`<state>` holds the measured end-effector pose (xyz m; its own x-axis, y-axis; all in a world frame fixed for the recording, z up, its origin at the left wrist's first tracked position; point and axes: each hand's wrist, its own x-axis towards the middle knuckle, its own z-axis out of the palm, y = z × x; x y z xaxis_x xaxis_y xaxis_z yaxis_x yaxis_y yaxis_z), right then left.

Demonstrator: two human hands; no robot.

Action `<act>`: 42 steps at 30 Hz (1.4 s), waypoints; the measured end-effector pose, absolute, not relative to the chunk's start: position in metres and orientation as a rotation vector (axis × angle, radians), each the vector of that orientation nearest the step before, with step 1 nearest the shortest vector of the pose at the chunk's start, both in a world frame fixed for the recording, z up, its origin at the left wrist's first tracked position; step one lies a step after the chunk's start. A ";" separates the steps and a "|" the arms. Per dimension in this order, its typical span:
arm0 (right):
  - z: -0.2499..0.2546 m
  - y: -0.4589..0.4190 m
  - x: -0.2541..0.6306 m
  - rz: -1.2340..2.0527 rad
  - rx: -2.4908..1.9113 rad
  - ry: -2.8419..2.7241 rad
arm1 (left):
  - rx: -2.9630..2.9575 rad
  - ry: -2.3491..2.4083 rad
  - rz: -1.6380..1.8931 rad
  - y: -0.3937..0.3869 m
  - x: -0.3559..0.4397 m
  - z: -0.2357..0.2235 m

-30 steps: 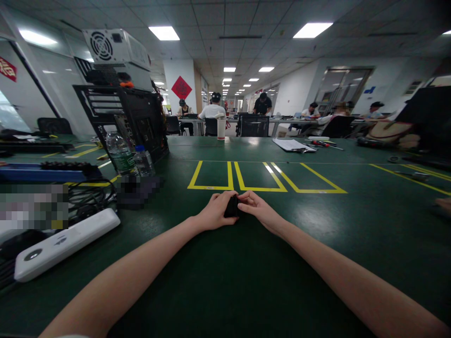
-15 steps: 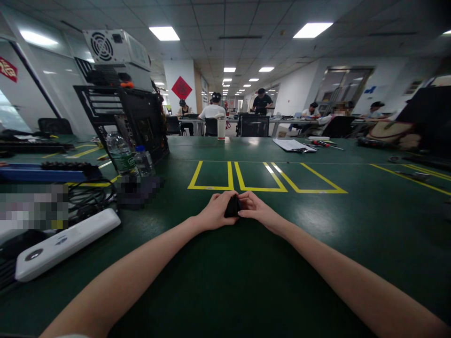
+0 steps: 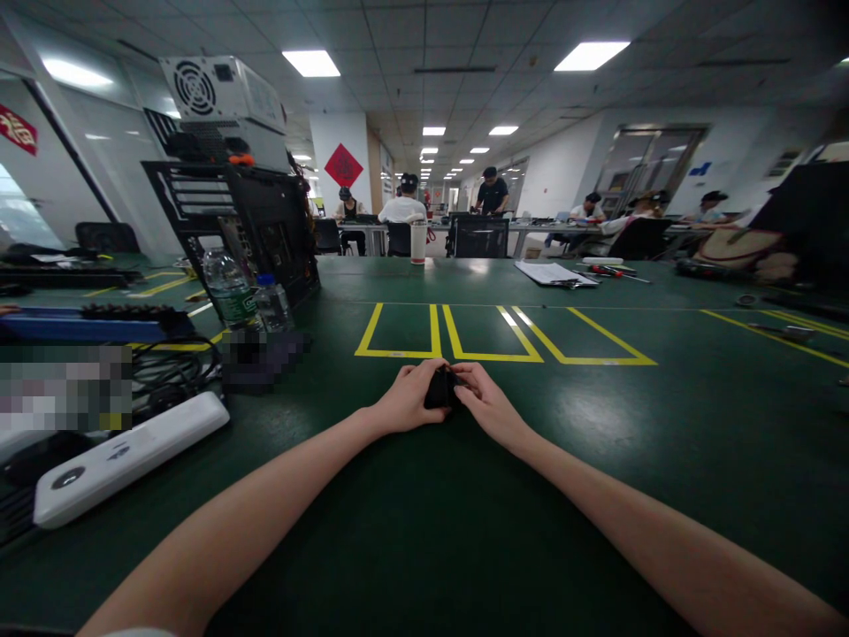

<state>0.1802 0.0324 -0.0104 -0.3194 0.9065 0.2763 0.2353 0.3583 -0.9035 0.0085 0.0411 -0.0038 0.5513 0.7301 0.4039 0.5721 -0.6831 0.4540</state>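
A small black box-like object (image 3: 439, 389) is held just above or on the green table, in the middle of the view; its exact kind cannot be made out. My left hand (image 3: 409, 398) grips its left side, thumb at the near edge and fingers over the top. On the other side, my right hand (image 3: 484, 400) has its fingertips bent and pinched at the object's right edge. Part of the object is hidden by the fingers. Just beyond both hands, yellow tape outlines (image 3: 491, 357) mark the table.
At left stand an open computer case (image 3: 265, 221) with a power supply (image 3: 222, 88) on top, a water bottle (image 3: 229, 287), cables and a white power strip (image 3: 133, 460). Farther back are a white cup (image 3: 417, 242), a clipboard (image 3: 554, 273) and screwdrivers (image 3: 616, 272). Several people sit or stand beyond.
My right hand's thumb has shifted up along the black object's right side, and its fingers are more bent. My left hand keeps its grip in place.
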 end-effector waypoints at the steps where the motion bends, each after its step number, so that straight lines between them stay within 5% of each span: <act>1: -0.013 0.034 0.181 0.944 -1.060 -1.758 | 2.490 1.096 0.841 0.043 0.008 -0.005; 12: -0.013 0.038 0.200 0.737 -1.404 -1.875 | 2.193 1.198 0.676 0.053 0.004 -0.005; 27: 0.004 0.035 0.195 0.648 -1.213 -2.122 | 2.142 1.258 0.680 0.042 0.012 -0.002; 33: 0.008 -0.004 0.142 0.972 -0.957 -2.203 | 2.045 1.156 0.564 -0.026 -0.042 0.015; 42: 0.001 -0.059 -0.028 1.020 -0.686 -2.276 | 2.155 1.793 0.747 -0.118 -0.205 -0.002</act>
<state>-0.0282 -0.0593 0.0008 -0.7197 0.6397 0.2700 0.2240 0.5820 -0.7817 -0.2055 -0.1178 -0.0023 0.1161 0.9662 0.2300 0.8435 -0.2182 0.4908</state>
